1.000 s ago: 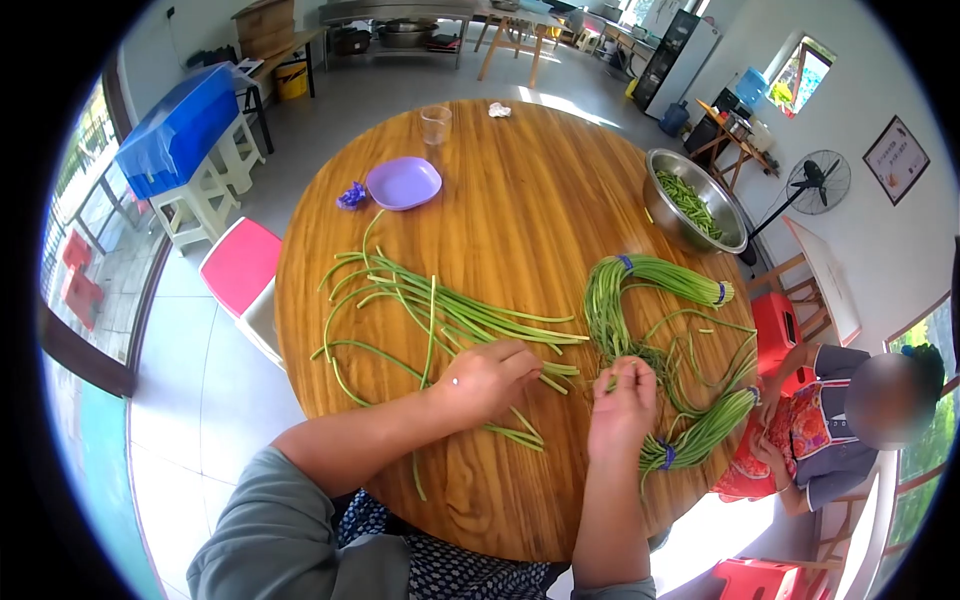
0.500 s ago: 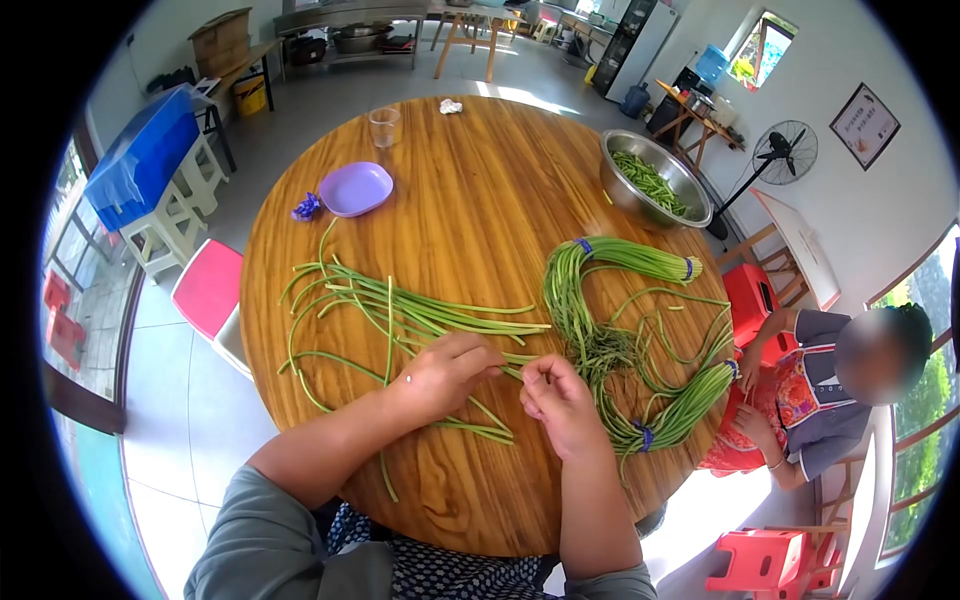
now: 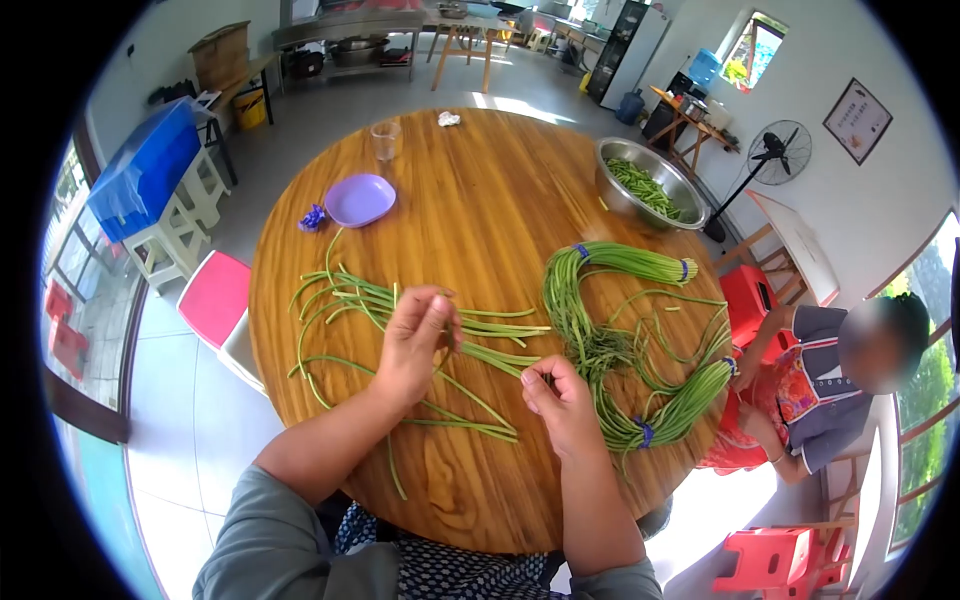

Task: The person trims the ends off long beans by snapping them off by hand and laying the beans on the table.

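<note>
Loose garlic scapes, long green stems, lie spread on the round wooden table around my left hand. My left hand is raised over them, its fingers loosely curled and apart, with nothing plainly held. To its right, my right hand is closed in a pinch at the ends of a few stems; exactly what lies between its fingertips is partly hidden. Just beyond the right hand is a large bent bundle of garlic scapes, bound with blue ties, its dark tips tangled in the middle.
A steel bowl of cut green pieces stands at the table's far right. A purple plate, a blue crumpled tie, a clear cup and crumpled white paper are farther back. A person sits at the right.
My left hand has moved up and left, away from my right hand, and its fingers have loosened. The right hand stays nearly in place, still pinched. The view has shifted slightly.
</note>
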`<state>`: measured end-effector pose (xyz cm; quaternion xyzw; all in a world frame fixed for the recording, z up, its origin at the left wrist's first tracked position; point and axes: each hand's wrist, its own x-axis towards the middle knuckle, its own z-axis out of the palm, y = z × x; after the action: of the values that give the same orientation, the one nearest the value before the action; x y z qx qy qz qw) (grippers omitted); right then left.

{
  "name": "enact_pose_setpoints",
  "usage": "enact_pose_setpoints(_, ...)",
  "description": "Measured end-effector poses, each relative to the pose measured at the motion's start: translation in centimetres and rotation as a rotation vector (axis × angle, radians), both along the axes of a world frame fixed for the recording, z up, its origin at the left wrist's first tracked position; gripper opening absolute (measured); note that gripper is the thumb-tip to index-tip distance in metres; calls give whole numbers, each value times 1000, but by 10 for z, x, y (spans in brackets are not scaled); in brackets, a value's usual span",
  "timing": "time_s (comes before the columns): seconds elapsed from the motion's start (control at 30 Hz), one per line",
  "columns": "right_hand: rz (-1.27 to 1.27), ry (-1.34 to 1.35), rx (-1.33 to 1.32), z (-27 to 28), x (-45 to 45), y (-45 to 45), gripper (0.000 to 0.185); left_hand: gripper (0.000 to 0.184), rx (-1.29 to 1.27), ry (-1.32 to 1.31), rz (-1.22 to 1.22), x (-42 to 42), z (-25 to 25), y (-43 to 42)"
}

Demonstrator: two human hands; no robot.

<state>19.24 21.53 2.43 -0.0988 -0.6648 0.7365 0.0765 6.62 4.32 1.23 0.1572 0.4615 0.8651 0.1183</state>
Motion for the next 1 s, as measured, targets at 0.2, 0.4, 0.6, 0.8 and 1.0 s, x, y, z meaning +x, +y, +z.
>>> enact_pose_setpoints(0.2, -228, 296, -76, 38, 28, 24, 9, 15, 29, -121, 59, -6, 5, -3)
enact_pose_setpoints(0.4, -738, 517, 258, 97, 131, 76, 5, 16, 12, -188, -10, -2, 3, -7)
enact_pose_setpoints(0.6, -1060, -54, 714, 79, 255, 153, 7, 15, -151, -146, -244, 2, 2, -6)
enact_pose_setpoints(0.8, -1049, -568, 1353, -26, 326, 232, 23, 20, -245, -113, -364, 21, 17, -7)
enact_pose_setpoints(1.0, -1046, -174, 816, -1, 257, 199, 22, 29, -360, 203, -504, 29, 12, -7)
